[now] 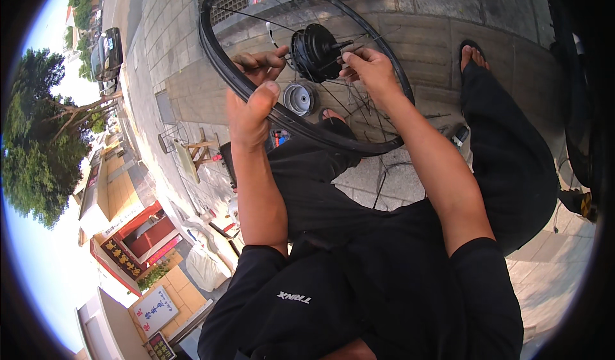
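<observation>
Left hand grips the black wheel rim on its left arc, thumb up over the rim's near edge, fingers curled round the far side toward the hub. Right hand sits at the hub motor, fingertips pinched narrow on thin spokes just right of the hub; exactly which spoke is pinched, can't tell. The rim stands roughly upright in front of the person, lower arc resting against the black trousers near the knee. Hub is black, round, centred in the rim, axle stub pointing right toward the right hand. Only a few spokes are laced; several hang loose in the lower right of the rim. A silver round part lies on the stone paving behind the rim, seen through it just below the hub. A sandalled foot rests on the paving well right of the wheel. Parked cars and a tree at far left.
</observation>
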`<state>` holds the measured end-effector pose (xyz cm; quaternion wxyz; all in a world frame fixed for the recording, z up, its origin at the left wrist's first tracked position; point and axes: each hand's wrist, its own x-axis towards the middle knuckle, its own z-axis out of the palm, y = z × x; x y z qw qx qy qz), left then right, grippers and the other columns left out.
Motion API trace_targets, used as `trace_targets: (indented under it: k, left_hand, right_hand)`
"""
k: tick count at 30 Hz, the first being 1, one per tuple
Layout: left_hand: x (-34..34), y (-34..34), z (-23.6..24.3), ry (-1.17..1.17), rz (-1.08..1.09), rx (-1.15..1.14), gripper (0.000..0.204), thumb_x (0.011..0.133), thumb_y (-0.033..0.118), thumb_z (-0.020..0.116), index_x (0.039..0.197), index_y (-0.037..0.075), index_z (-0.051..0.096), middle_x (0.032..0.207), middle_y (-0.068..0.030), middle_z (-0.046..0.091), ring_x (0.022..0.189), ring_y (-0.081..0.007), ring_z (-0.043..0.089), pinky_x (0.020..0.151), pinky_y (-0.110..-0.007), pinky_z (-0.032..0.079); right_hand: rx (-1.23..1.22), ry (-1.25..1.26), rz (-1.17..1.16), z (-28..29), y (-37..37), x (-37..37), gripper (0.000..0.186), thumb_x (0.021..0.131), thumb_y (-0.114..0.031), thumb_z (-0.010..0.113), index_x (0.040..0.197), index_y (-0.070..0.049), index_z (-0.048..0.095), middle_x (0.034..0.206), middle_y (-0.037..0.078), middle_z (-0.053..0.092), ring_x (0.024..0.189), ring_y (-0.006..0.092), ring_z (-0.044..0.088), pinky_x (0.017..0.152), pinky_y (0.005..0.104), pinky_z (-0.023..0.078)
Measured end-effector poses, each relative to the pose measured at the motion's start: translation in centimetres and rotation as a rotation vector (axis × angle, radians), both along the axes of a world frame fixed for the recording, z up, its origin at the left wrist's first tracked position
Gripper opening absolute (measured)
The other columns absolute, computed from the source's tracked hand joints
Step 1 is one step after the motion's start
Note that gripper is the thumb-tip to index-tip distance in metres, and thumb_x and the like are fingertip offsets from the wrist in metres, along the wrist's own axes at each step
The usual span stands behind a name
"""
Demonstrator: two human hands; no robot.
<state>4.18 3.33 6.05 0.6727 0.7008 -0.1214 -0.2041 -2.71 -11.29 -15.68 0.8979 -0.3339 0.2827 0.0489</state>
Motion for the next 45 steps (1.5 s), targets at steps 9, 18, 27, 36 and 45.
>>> trace_targets:
  k: [9,18,27,36,45]
  left_hand:
    - [-0.5,-0.6,-0.8,-0.026,-0.055,-0.030,0.046,0.082,0.009,0.073,0.122,0.009,0.049,0.119,-0.0195,0.063,0.136,-0.0457,0.055,0.123,-0.062,0.035]
    - [-0.4,-1.1,-0.1,-0.013,-0.012,0.023,0.045,0.082,0.009,0.071,0.120,0.008,0.047,0.118,-0.0201,0.063,0.138,-0.0462,0.054,0.122,-0.060,0.036]
    - [-0.8,-1.5,-0.2,-0.016,-0.009,0.045,0.044,0.083,0.010,0.068,0.121,0.005,0.047,0.119,-0.0196,0.063,0.136,-0.0431,0.055,0.123,-0.058,0.037]
    - [-0.7,-2.0,0.3,0.007,-0.001,0.091,0.053,0.082,0.009,0.074,0.126,0.002,0.046,0.117,-0.0127,0.061,0.132,-0.0294,0.057,0.116,-0.044,0.043]
    - [-1.1,-3.0,0.2,-0.010,0.024,0.108,0.043,0.083,0.013,0.076,0.116,0.002,0.053,0.113,-0.0083,0.063,0.105,-0.0157,0.061,0.095,-0.035,0.052]
  right_hand:
    - [-0.007,0.087,0.337,1.5,0.5,1.9,0.032,0.097,-0.028,0.076,0.114,-0.002,0.070,0.092,0.004,0.072,0.066,0.0131,0.065,0.059,0.0295,0.053]
    - [0.134,0.149,-0.165,0.4,-2.7,0.5,0.035,0.107,-0.039,0.065,0.115,-0.005,0.059,0.082,0.005,0.063,0.061,0.0139,0.060,0.052,0.0329,0.052]
    - [-0.230,0.037,0.534,1.7,-1.4,0.9,0.032,0.106,-0.034,0.063,0.103,-0.003,0.069,0.086,0.006,0.068,0.061,0.0128,0.060,0.053,0.0299,0.050]
    - [-0.271,0.070,0.243,2.6,-1.6,1.6,0.026,0.104,-0.026,0.068,0.105,0.000,0.069,0.085,0.005,0.069,0.065,0.0131,0.066,0.056,0.0294,0.054]
    - [-1.095,-0.045,0.780,6.4,-4.6,2.1,0.039,0.094,-0.031,0.064,0.098,0.005,0.078,0.094,0.025,0.076,0.096,0.0357,0.075,0.086,0.0454,0.057]
